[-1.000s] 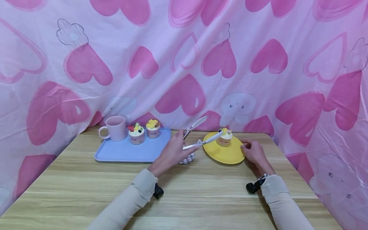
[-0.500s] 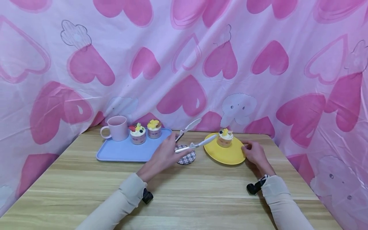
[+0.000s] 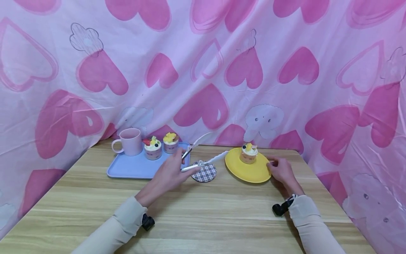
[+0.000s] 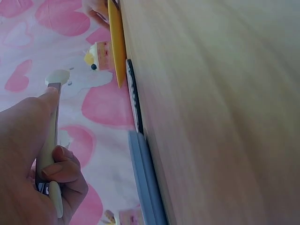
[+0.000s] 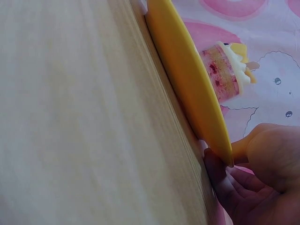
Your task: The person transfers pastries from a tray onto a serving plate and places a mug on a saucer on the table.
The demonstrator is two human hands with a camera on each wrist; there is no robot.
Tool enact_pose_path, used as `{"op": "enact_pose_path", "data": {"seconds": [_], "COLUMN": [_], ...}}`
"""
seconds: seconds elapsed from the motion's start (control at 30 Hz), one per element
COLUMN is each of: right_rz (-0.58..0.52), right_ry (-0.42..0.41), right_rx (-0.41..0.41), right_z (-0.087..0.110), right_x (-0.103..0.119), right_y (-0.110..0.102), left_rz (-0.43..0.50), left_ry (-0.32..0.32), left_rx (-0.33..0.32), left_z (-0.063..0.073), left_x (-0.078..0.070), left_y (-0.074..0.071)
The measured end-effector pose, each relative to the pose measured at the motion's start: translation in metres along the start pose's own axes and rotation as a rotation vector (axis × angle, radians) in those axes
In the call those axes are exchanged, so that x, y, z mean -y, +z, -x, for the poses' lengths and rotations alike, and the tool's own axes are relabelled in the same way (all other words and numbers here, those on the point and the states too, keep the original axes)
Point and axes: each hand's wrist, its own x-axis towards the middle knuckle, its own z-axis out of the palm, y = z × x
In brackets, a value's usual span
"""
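My left hand (image 3: 168, 173) grips a pair of tongs (image 3: 219, 156) by their metal arms, the two white tips spread apart with nothing between them. The tongs are over the plaid round coaster (image 3: 205, 174) and the right end of the blue tray. At the right, a yellow plate (image 3: 250, 174) bears one cream-topped dessert cup (image 3: 248, 156) with yellow fruit and a dark berry. My right hand (image 3: 282, 170) pinches that plate's right rim; in the right wrist view the thumb (image 5: 240, 151) lies above the rim and a finger (image 5: 215, 171) below it.
On the blue tray (image 3: 133, 171) at the left stand a pink mug (image 3: 130, 143) and two more dessert cups, one with strawberry (image 3: 153, 151) and one with yellow fruit (image 3: 170, 144). A pink heart-print cloth (image 3: 203, 70) hangs behind the wooden table (image 3: 215, 218).
My left hand with the tongs has moved left, away from the dessert cup on the plate towards the tray, uncovering more of the coaster. My right hand has stayed on the plate.
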Motion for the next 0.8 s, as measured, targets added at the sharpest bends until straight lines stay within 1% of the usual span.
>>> {"op": "enact_pose_path", "data": {"seconds": [0.23,0.4,0.67,0.8], "right_rz": [0.003,0.003,-0.006,-0.009], "right_ry": [-0.030,-0.035,-0.037,-0.042], "right_rx": [-0.015,-0.018,-0.014,-0.007], "right_z": [-0.001,-0.001,0.000,0.000], "right_x": [-0.001,-0.001,-0.003,-0.004], "right_y": [0.002,0.002,0.001,0.001], "left_rz": [-0.043,-0.071,-0.093,-0.105], "left_ry": [-0.021,-0.022,-0.033,-0.050], "left_rx": [-0.024,-0.047,-0.074,-0.072], "left_z": [0.008,0.012,0.020,0.025], "left_x": [0.013,0.020,0.029,0.034], "left_y": [-0.014,-0.023,-0.034,-0.040]}}
